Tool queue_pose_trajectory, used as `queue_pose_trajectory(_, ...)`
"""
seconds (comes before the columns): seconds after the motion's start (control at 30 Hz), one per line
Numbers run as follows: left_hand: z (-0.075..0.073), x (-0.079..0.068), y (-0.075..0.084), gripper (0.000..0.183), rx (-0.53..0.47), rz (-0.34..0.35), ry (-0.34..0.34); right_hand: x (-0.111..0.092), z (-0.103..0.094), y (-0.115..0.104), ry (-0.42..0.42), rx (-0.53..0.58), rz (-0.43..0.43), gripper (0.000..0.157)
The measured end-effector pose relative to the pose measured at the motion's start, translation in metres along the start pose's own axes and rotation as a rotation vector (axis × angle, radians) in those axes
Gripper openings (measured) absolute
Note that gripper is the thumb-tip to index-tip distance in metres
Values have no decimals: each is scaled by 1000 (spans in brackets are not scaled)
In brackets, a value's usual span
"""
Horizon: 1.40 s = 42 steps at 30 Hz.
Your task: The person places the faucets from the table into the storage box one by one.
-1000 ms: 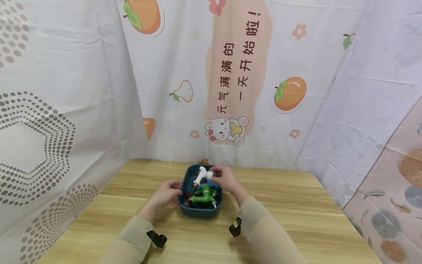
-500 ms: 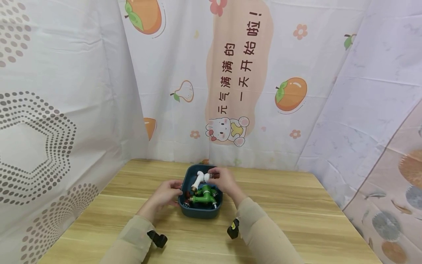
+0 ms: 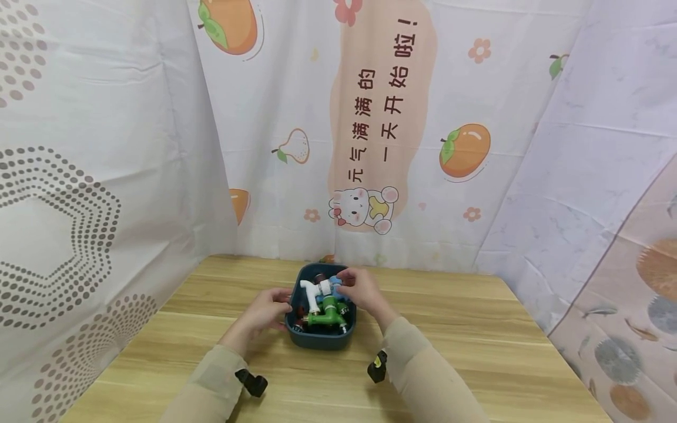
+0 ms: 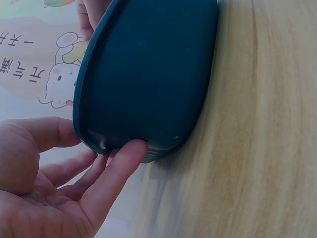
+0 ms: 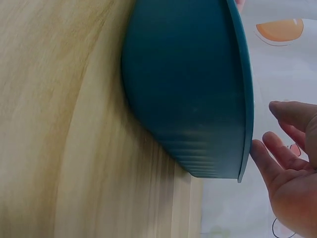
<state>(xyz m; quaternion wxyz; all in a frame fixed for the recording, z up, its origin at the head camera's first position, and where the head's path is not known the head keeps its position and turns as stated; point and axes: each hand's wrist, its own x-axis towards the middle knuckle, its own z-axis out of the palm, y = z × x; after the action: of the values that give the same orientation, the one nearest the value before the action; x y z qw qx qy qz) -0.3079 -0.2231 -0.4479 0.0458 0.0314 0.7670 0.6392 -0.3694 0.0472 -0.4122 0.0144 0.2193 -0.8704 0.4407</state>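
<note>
A dark teal plastic basin (image 3: 321, 341) on the table holds several plastic taps. The white tap (image 3: 313, 294) lies on top at the left, a green tap (image 3: 328, 318) lies in the near half, and part of a blue one (image 3: 337, 289) shows by the right hand. My right hand (image 3: 364, 289) hovers at the basin's right rim, its fingertips beside the white tap's end; in the right wrist view the fingers (image 5: 263, 156) are loosely bent at the rim. Against the basin's left wall rests my left hand (image 3: 267, 308), with its fingertips (image 4: 134, 148) touching the outside.
The wooden table (image 3: 449, 341) extends around the basin on both sides. A printed curtain (image 3: 296, 200) hangs behind its far edge. A black wrist camera (image 3: 252, 383) sits on the left sleeve, and another camera (image 3: 378, 367) on the right one.
The white tap, earlier held by its dark red end in my right hand, has turned and come down toward the near left in the basin. My left hand stays put.
</note>
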Motion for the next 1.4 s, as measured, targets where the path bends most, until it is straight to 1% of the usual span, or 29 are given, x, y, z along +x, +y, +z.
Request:
queue_pose_trajectory(0.23, -1, 4, -2, 48, -6, -29, 22, -1, -7, 3, -9, 7, 31, 33)
queue_pose_trajectory(0.4, -1, 4, 0, 48, -1, -26, 19, -3, -15, 3, -2, 37, 27, 34)
queue_pose_trajectory(0.6, -1, 4, 1, 47, 13, -3, 17, -9, -28, 2, 7, 76, 36, 34)
queue_pose_trajectory(0.7, -2, 4, 1, 46, 31, 21, 25, -11, -35, 3, 12, 85, 12, 35)
queue_pose_trajectory(0.8, -2, 5, 2, 45, 37, 36, 48, -13, -44, 5, 18, 74, -14, 34)
queue_pose_trajectory(0.97, -4, 6, 5, 44, 46, 37, 85, -19, -61, 2, 18, 64, -5, 31)
queue_pose_trajectory(1.03, -4, 5, 7, 44, 53, 36, 90, -21, -67, 1, 15, 58, -1, 31)
queue_pose_trajectory(1.27, -9, 4, 14, 41, 208, 75, 128, -30, -89, 1, 21, 54, -24, 35)
queue_pose_trajectory(1.4, -12, 4, 21, 44, 249, 93, 132, -34, -99, 1, 21, 40, -56, 35)
